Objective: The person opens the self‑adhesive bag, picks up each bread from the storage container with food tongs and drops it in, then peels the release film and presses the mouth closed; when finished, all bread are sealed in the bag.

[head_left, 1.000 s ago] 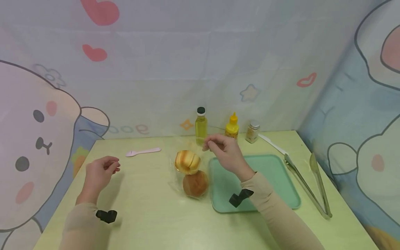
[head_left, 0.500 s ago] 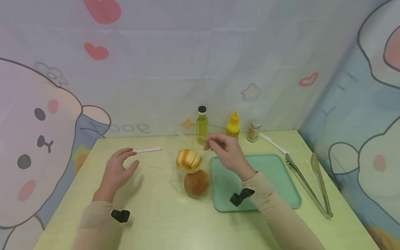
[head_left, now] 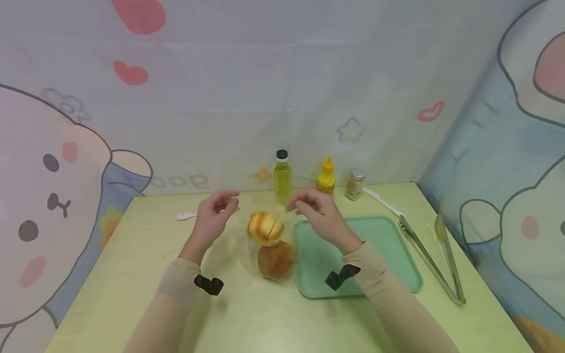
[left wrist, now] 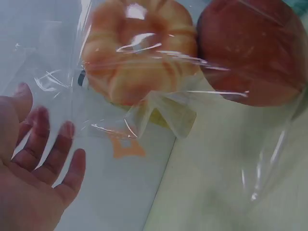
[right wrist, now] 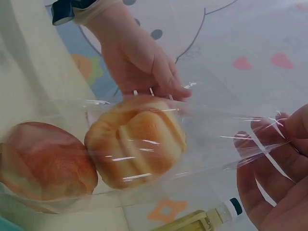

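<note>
My right hand (head_left: 324, 220) pinches the gathered top of a clear plastic bag (right wrist: 211, 130) between thumb and fingers. Two bread buns hang inside it, a pale ridged one (head_left: 265, 229) above a round brown one (head_left: 275, 260). On the bag's other side is my left hand (head_left: 212, 220), fingers loosely bent and parted. In the left wrist view its fingertips (left wrist: 67, 130) come up to the bag's edge; whether they touch the film I cannot tell. Left of the green tray (head_left: 359, 289), the bag is held above the table (head_left: 185, 314).
At the back stand an oil bottle (head_left: 282, 179), a yellow squeeze bottle (head_left: 326, 180) and a small seasoning jar (head_left: 355, 186). A white plastic knife (head_left: 383, 201) and metal tongs (head_left: 430, 255) lie on the right. Behind my left hand lies a pink spoon (head_left: 186, 215), partly hidden.
My left hand has swung rightward from the table's left side to beside the bag, its fingers spreading on the way. The right hand and the bag have stayed nearly still.
</note>
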### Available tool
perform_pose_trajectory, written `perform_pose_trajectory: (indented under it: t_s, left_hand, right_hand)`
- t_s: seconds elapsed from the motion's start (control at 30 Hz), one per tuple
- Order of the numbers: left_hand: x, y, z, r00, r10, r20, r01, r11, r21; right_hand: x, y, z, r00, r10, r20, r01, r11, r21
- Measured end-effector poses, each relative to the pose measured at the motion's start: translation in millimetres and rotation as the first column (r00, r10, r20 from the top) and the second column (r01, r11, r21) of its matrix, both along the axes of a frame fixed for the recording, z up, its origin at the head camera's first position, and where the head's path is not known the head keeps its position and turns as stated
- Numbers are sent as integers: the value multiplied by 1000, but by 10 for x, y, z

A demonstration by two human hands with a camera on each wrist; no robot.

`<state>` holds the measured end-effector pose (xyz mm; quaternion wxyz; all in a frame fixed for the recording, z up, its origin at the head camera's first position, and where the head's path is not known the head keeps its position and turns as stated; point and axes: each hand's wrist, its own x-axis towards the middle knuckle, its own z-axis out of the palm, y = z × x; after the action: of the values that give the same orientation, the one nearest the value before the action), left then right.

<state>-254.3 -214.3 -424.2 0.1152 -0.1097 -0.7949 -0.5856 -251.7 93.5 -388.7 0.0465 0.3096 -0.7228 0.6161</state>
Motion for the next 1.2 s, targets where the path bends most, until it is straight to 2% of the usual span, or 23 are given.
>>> perform_pose_trajectory:
  t_s: [0.07, 0.13, 0.2, 0.3, 0.47, 0.6, 0.77, 0.87, 0.97, 1.07, 1.2]
  left_hand:
    - [11, -7, -10, 999, 42, -19, -41, 997, 61]
    - [36, -15, -15, 997, 62, -44, -55, 988, 144]
    - [66, -13, 0, 994, 65, -92, -45, 977, 209]
    - [124, -5, 28, 983, 38, -177, 15, 957, 289]
    - [201, 7, 111, 952, -30, -305, 130, 941, 313]
    - [262, -50, 155, 934, -32, -357, 145, 944, 296]
    - [342, -194, 217, 948, -54, -315, 141, 955, 260]
    - [375, -244, 272, 961, -81, -265, 154, 952, 266]
    - [397, -273, 334, 967, -117, -224, 182, 939, 293]
    - [416, -294, 380, 960, -186, -207, 246, 915, 319]
    - [446, -314, 425, 933, -274, -234, 340, 884, 321]
  right_hand:
    - [-15, 7, -16, 1000, 5, 11, -5, 1000, -7]
    - [-29, 11, -31, 1000, 2, 30, -1, 1000, -19]
    - [-39, 12, -41, 999, -4, 54, 6, 999, -33]
    - [-45, -22, -70, 995, -8, 100, 13, 999, -45]
    - [-94, -89, -116, 994, -16, 108, 19, 1000, -23]
    - [-129, -92, -101, 998, -38, 53, 40, 998, -41]
    - [-139, -32, -23, 999, 1, 41, 3, 997, -74]
    - [-135, 6, 29, 998, 26, 59, -21, 997, -77]
    - [-137, 30, 77, 996, 32, 78, -26, 996, -86]
    - [-138, 56, 112, 994, 49, 94, -38, 992, -122]
    - [-120, 93, 169, 990, 105, 94, -86, 979, -183]
